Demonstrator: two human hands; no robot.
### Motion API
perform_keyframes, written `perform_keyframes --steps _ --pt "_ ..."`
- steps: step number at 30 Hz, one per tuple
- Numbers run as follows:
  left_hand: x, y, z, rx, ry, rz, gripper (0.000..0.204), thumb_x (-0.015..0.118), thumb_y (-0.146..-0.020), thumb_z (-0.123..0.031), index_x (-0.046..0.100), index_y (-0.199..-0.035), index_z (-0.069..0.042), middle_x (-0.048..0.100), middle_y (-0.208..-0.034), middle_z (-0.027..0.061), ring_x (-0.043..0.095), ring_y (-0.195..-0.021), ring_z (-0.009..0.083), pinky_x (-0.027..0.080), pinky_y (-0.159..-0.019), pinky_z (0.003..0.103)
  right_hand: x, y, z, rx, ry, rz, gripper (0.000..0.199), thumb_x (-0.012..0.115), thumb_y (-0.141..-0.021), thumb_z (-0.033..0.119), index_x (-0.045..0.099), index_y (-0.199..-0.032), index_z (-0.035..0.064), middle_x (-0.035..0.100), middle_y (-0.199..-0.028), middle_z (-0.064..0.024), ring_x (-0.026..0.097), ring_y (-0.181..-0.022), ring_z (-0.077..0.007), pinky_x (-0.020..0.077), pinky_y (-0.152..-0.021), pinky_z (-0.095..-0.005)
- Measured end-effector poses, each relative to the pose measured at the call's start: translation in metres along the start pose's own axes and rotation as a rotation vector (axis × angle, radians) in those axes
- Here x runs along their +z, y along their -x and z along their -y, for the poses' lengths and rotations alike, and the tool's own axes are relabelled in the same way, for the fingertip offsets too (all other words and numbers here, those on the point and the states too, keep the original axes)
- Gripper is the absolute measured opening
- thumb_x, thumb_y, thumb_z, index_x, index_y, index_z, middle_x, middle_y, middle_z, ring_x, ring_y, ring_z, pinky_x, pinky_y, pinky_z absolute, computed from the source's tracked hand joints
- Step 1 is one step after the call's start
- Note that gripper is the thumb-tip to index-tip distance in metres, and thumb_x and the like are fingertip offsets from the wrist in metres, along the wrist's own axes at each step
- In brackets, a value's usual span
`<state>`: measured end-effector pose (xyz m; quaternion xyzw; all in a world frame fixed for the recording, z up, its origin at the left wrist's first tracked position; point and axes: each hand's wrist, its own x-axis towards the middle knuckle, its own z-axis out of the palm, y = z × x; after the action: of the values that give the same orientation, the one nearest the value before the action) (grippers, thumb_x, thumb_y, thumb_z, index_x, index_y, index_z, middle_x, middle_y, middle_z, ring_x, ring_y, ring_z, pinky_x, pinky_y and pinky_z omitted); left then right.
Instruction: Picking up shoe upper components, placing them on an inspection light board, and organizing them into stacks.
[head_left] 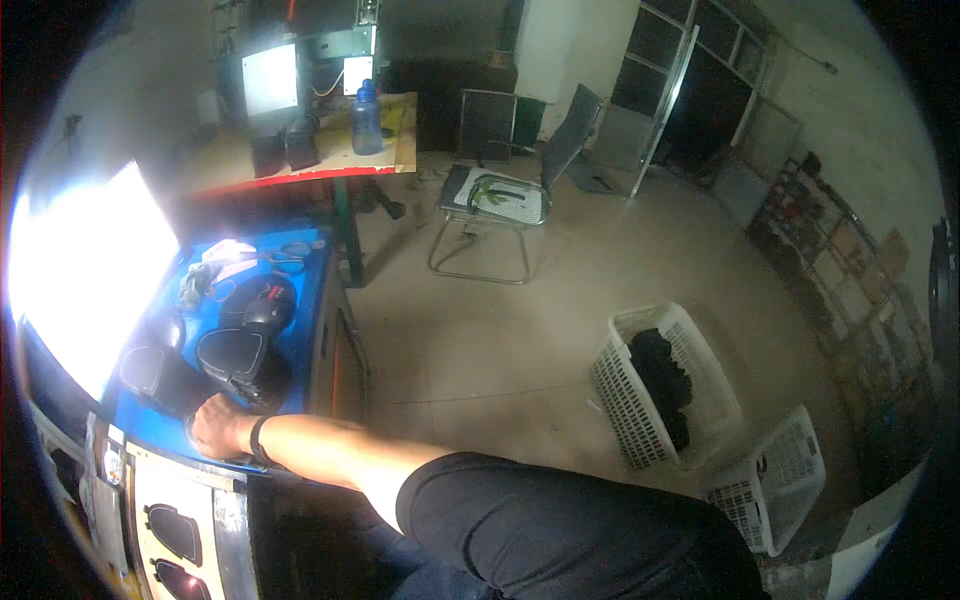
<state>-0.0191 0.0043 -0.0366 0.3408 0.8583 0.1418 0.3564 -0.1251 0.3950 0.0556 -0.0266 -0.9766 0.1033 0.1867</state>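
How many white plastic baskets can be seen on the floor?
2. One white basket, holding dark material, stands right of centre; the second basket is nearer, beside the black sleeve. More may be hidden behind the sleeve.

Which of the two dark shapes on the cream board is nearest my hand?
The upper dark shape: it lies closer to your right hand than the lower dark shape by the picture's bottom edge.

No lettering can be read. On the blue tabletop, a black piece bears small red marks too blurred to make out; by the tabletop's near left corner, a pale label is equally illegible.
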Motion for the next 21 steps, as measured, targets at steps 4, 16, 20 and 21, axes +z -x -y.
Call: perform_keyframes --steps 4,16,20,21 --pt "0.0023 -0.0005 -0.0037 -0.012 -0.020 -0.001 0.051 0.065 -0.091 -0.034 0.059 -0.130 -0.002 0.066 -0.116 0.0255 0.063 -0.105 0.0434 0.052 -0.089 0.048 0.0038 0.0002 -0.0012 -0.021 -0.002 -0.039 0.037 0.053 -0.086 0.035 0.074 -0.074 0.0059 0.072 -0.079 -0.0171 0.070 -0.076 -0.0328 0.0518 -0.072 -0.0457" --pt "0.0034 0.0014 -0.0073 -0.032 -0.041 -0.004 0.049 0.065 -0.091 -0.033 0.059 -0.128 -0.002 0.066 -0.114 0.0246 0.063 -0.103 0.0428 0.052 -0.088 0.048 0.0053 0.0008 -0.0011 0.009 0.032 -0.056 0.036 0.054 -0.084 0.034 0.072 -0.069 0.0068 0.071 -0.075 -0.0175 0.069 -0.070 -0.0328 0.0504 -0.067 -0.0461" --pt "0.0038 -0.0005 -0.0071 -0.028 -0.047 0.000 0.048 0.065 -0.090 -0.033 0.060 -0.127 -0.003 0.066 -0.113 0.0243 0.063 -0.102 0.0426 0.052 -0.087 0.048 0.0048 0.0012 -0.0014 -0.009 0.015 -0.099 0.037 0.054 -0.084 0.034 0.072 -0.068 0.0064 0.071 -0.074 -0.0172 0.069 -0.068 -0.0329 0.0505 -0.066 -0.0458" --pt "0.0038 -0.0004 -0.0069 -0.028 -0.047 0.000 0.048 0.065 -0.090 -0.033 0.060 -0.127 -0.003 0.066 -0.113 0.0242 0.063 -0.102 0.0426 0.052 -0.087 0.048 0.0044 0.0013 -0.0016 -0.014 0.008 -0.097 0.037 0.054 -0.084 0.034 0.072 -0.068 0.0064 0.071 -0.074 -0.0172 0.069 -0.069 -0.0328 0.0508 -0.067 -0.0458"
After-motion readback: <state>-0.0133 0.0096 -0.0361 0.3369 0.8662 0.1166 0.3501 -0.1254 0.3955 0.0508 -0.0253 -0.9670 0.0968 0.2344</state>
